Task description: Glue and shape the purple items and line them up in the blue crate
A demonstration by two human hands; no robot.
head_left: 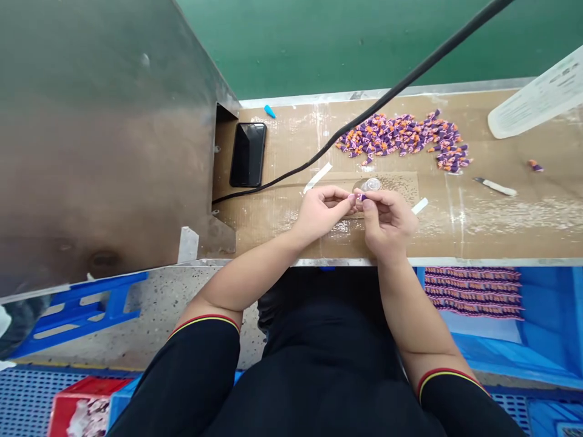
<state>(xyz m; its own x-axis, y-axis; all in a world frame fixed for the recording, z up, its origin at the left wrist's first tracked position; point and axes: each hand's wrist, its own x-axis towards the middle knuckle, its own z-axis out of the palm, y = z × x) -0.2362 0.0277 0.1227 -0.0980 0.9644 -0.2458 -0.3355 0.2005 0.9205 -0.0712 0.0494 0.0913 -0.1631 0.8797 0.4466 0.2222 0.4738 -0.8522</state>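
Between my two hands, over the front part of the bench, is a small purple figurine (362, 197) with white marks. My right hand (390, 224) grips it between thumb and forefinger, the other fingers curled. From the left, my left hand (324, 211) is closed in a pinch at the figurine's end; the fingertips hide part of it. Just behind the fingers stands a small clear round container (372, 184), on a piece of cardboard (407, 185) with dark specks. Farther back lies a heap of similar purple and orange figurines (401, 135).
A black cable (337, 138) crosses the bench (282, 224). A phone (248, 155) and a blue cap (269, 111) lie left, beside a metal housing (113, 133). Right are a knife (496, 186), a single figurine (535, 165) and a whitish plastic container (537, 100). A blue crate (544, 303) holds rows of figurines.
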